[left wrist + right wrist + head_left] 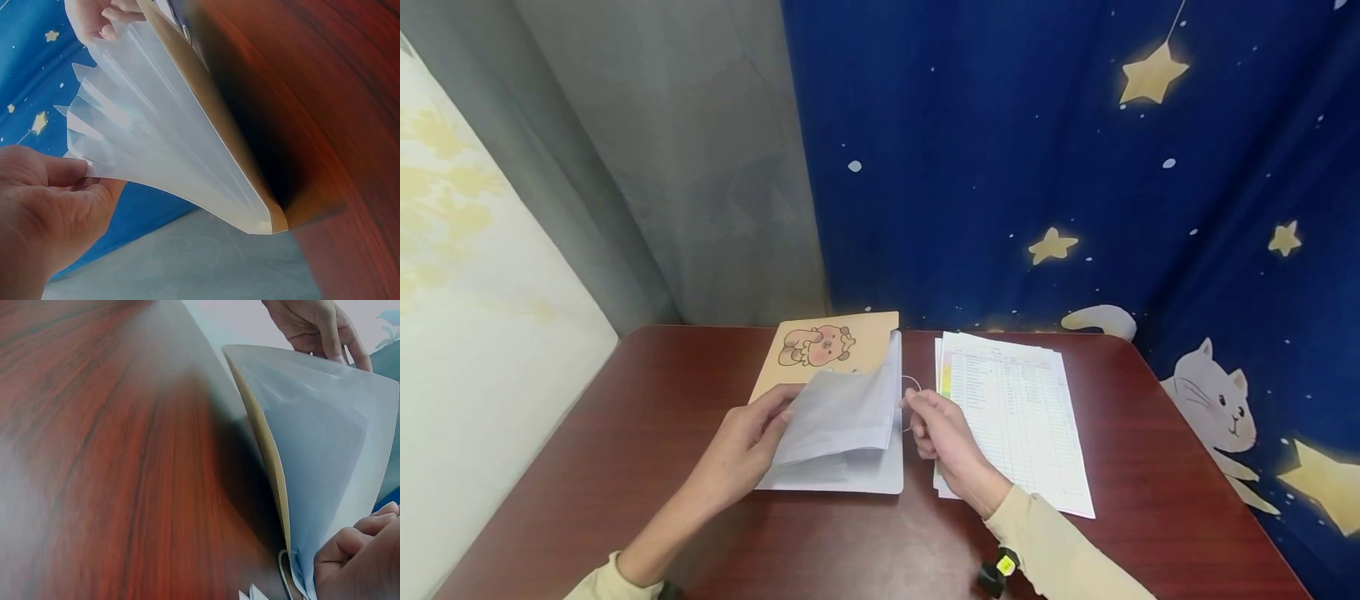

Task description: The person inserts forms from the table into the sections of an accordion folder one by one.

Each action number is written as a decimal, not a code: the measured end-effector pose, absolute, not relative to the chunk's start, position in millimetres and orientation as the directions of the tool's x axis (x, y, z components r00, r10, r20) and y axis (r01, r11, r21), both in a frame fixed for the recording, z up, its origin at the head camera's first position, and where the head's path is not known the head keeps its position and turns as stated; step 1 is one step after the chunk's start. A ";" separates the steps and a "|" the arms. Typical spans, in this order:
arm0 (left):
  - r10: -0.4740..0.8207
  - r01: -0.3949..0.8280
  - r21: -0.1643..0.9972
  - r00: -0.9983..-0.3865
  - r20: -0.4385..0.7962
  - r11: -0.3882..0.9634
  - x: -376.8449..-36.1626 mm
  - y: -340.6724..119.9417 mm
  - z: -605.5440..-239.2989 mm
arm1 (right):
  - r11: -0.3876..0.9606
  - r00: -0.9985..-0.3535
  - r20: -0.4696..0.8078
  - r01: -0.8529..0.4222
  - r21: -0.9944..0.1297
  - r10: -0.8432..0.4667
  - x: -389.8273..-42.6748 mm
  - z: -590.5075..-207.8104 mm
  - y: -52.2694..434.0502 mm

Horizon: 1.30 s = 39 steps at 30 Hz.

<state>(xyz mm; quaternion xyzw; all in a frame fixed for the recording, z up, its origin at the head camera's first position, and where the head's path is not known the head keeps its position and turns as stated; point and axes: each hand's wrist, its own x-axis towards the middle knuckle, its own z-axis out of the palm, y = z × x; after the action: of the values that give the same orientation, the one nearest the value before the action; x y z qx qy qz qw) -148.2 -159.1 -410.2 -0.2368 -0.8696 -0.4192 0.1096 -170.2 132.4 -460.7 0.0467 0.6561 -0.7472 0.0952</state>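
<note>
A tan folder (831, 346) with a cartoon bear on its cover lies open on the red-brown table (647, 417). Its clear plastic sleeves (842, 412) are lifted and fanned out. My left hand (781, 414) pinches the sleeves' free left edges between thumb and fingers, which shows close up in the left wrist view (81, 172). My right hand (916, 407) has curled fingers and pinches the sleeves at the folder's right edge, beside a thin elastic loop (284, 575). The right wrist view shows the sleeves (325, 444) standing up from the tan cover.
A stack of printed sheets (1022, 417) lies on the table just right of the folder, partly under my right hand. A blue star-and-cat cloth (1075, 167) hangs behind the table. A grey curtain (700, 167) and a pale panel close the left side.
</note>
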 end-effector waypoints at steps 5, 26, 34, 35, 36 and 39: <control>0.318 0.500 0.671 -0.866 0.386 0.548 -148.1 -158.4 -411.4 | -0.077 -0.990 -0.137 0.139 -0.987 -0.028 -167.9 -454.0 142.2; 0.322 0.497 0.662 -0.868 0.379 0.560 -148.0 -157.0 -407.0 | 0.214 -0.994 0.073 -0.053 -0.975 0.085 -135.8 -444.2 203.6; 0.329 0.515 0.652 -0.857 0.396 0.557 -151.8 -158.4 -407.4 | 0.401 -0.981 0.064 0.015 -0.916 0.182 -113.2 -450.2 237.4; 0.329 0.515 0.651 -0.857 0.396 0.558 -152.2 -158.1 -407.5 | 0.431 -0.977 0.061 0.033 -0.902 0.202 -110.9 -450.5 241.8; 0.330 0.514 0.650 -0.858 0.395 0.559 -152.5 -157.8 -407.4 | 0.460 -0.973 0.057 0.053 -0.886 0.222 -108.7 -450.4 246.2; 0.332 0.510 0.652 -0.860 0.388 0.561 -153.2 -156.8 -407.0 | 0.543 -0.962 0.045 0.113 -0.832 0.270 -102.6 -448.9 259.3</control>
<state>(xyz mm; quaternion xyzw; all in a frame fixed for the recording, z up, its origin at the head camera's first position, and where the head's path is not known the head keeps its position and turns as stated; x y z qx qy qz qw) -153.2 -156.8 -407.0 -0.2401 -0.8765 -0.4022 0.1110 -102.6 259.3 -448.9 0.1094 0.8743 -0.4653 -0.0841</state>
